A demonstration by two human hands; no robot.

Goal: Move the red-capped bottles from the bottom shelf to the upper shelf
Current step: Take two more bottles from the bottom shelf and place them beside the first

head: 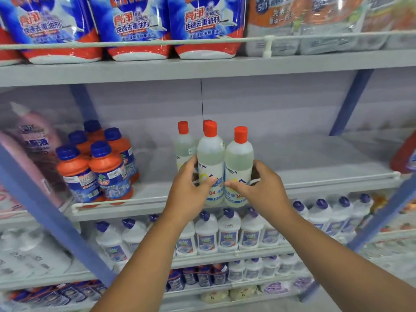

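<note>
Several clear bottles with red caps stand together on the grey upper shelf [315,158], just behind its front rail. My left hand [191,190] grips the front left red-capped bottle [210,161], fingers curled round its left side and thumb on the label. My right hand [261,188] grips the front right red-capped bottle [239,163], thumb across the label and fingers round its right side. Two more red-capped bottles stand behind; one [184,145] shows at the left, the other only by its cap [206,123].
Orange bottles with blue caps [99,167] fill the left of the same shelf, and a red bottle [405,156] sits at its right end. Blue refill pouches [132,25] hang above. White blue-capped bottles [227,233] line the shelf below. Blue diagonal braces [51,212] cross both sides.
</note>
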